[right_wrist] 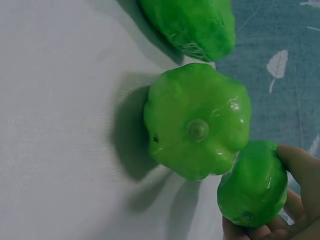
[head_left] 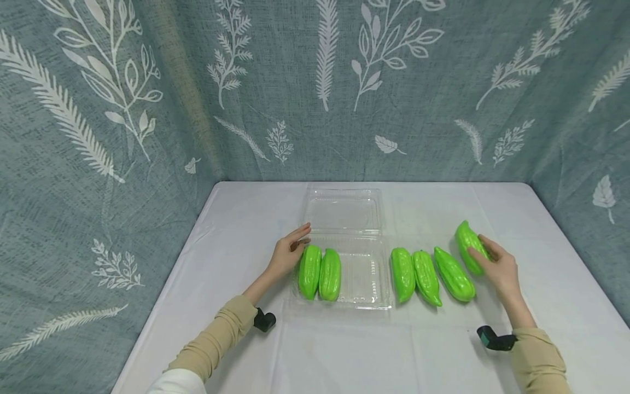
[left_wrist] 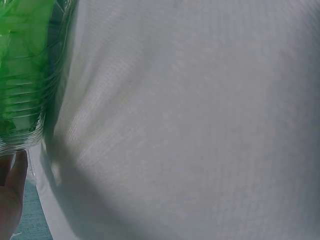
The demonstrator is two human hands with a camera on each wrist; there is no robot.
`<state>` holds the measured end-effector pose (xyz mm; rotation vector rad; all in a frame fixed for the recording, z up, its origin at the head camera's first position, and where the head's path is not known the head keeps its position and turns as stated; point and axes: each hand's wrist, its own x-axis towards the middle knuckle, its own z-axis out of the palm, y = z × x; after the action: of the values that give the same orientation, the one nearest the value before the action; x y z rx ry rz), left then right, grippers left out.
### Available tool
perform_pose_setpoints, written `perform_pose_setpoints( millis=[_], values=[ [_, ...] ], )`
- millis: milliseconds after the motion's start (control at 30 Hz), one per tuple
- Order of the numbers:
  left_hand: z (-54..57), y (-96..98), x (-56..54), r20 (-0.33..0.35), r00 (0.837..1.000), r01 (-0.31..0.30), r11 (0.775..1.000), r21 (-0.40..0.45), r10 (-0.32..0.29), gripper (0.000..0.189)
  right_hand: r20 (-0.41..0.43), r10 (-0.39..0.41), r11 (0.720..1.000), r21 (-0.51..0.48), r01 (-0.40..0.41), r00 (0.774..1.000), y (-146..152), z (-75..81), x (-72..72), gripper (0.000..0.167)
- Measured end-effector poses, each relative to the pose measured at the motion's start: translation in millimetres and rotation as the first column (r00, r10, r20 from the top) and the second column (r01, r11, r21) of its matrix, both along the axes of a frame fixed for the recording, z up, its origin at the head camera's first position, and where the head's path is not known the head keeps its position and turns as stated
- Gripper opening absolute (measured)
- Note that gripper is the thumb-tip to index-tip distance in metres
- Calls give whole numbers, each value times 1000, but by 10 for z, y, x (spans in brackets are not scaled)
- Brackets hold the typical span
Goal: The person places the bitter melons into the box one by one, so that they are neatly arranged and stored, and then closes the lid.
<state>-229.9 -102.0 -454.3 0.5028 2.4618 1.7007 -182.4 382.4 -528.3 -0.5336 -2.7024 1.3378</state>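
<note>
A clear plastic clamshell box (head_left: 356, 273) lies open on the table, its lid (head_left: 343, 212) folded back at the far side. Two glossy green ridged bitter melons (head_left: 309, 272) (head_left: 330, 274) lie side by side in its left part. At the box's left rear corner is my left hand (head_left: 287, 255), fingers extended; its fingers (left_wrist: 17, 172) touch the box edge in the left wrist view. My right hand (head_left: 499, 268) holds another bitter melon (head_left: 467, 243) between thumb and fingers, at the right end of the loose row. Whether that melon still touches the table I cannot tell.
Three more bitter melons (head_left: 403, 274) (head_left: 427, 277) (head_left: 454, 274) lie on the white-covered table (head_left: 354, 355) between the box and my right hand. A patterned blue-green curtain (head_left: 295, 109) hangs behind and at both sides. A small black device (head_left: 264, 320) sits by each wrist.
</note>
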Motion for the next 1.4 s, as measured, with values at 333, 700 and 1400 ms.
perform_pose_setpoints(
  millis=[333,700,1400],
  values=[
    [-12,-9,4,-10,1000,0,1000,-9,0,40,35,-95,989,-110,99,995,-99,233,25,78],
    [-2,-17,7,-6,1000,5,1000,6,-5,40,21,-143,978,-153,144,990,41,-29,-117,75],
    [7,-10,16,-9,1000,0,1000,3,1,41,10,-163,958,-235,161,987,-380,363,-35,72]
  ],
)
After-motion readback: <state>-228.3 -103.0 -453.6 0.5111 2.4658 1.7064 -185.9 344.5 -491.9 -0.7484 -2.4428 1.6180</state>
